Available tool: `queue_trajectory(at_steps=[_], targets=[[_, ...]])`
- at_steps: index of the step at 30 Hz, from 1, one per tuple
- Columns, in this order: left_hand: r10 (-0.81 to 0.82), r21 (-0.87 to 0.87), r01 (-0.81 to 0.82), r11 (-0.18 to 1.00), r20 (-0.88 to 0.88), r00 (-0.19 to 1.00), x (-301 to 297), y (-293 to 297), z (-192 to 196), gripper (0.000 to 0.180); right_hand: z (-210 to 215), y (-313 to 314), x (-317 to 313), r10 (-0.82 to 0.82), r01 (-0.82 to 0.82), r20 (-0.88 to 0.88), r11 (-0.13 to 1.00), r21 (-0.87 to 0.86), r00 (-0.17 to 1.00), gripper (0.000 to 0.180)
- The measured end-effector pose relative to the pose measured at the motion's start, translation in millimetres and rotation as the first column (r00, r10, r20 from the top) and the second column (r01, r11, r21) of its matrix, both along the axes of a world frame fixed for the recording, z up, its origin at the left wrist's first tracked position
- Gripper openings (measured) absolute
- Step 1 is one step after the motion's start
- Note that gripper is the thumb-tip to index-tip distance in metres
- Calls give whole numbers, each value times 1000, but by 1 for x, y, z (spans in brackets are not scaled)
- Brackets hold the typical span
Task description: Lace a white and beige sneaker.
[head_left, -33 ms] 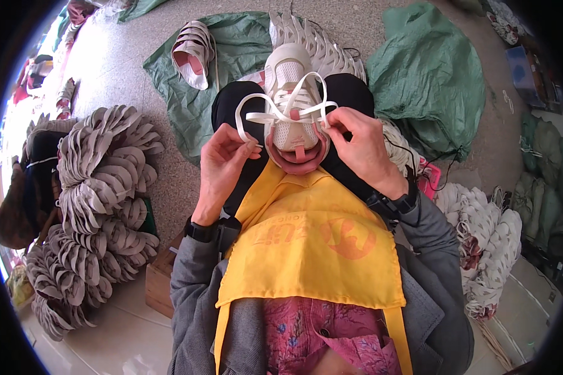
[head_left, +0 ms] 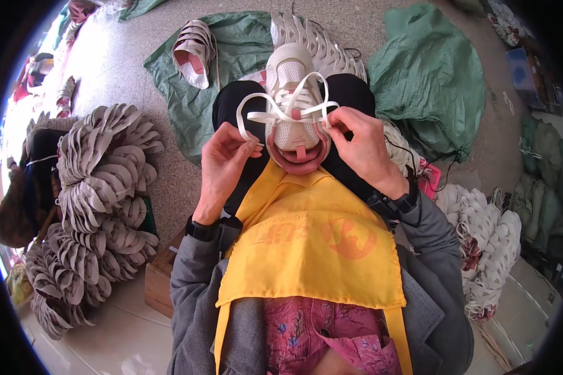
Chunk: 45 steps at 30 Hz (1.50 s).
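Shoe [head_left: 292, 100]: white with pink lining, on the lap above the yellow apron [head_left: 309, 240], toe pointing away.
Lace [head_left: 275, 115]: white, flat, looped across the tongue.
Left hand [head_left: 222, 165]: pinching the lace's left loop.
Right hand [head_left: 360, 147]: pinching the lace's right side, fingers likely touching the collar.
Handling: looks light and soft; lace limp, best gripped near the eyelets.
Around: grey insole stacks [head_left: 103, 187] left, green bags [head_left: 435, 78] ahead.

Both hands are raised in front of the torso, forearms bent upward. The left hand [head_left: 222, 164] is pinched at thumb and forefinger; the right hand [head_left: 363, 145] is likewise pinched, fingers curled.
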<state>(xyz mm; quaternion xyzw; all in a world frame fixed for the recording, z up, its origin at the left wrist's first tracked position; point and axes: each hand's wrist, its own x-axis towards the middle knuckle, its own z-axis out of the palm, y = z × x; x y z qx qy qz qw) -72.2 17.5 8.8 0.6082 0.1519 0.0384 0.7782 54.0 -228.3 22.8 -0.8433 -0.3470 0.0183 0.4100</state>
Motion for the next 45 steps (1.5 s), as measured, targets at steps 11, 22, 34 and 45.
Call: queue_trajectory(at_steps=[11,22,34,45], targets=[[64,-65,-61,996,53,997,3,-3,-16,10,8,-1,3,-9,4,-177,1000,-29,984,7],[40,-41,-36,999,87,995,16,-6,-29,9,-2,-6,6,-62,67,-325,998,5,944,10],[38,541,-79,837,87,995,22,-11,-8,12,-4,-6,5,-54,66,-306,997,30,951,9],[9,646,-133,752,191,982,23,-20,-9,16,-6,-5,5,-46,67,-306,996,60,951,8]])
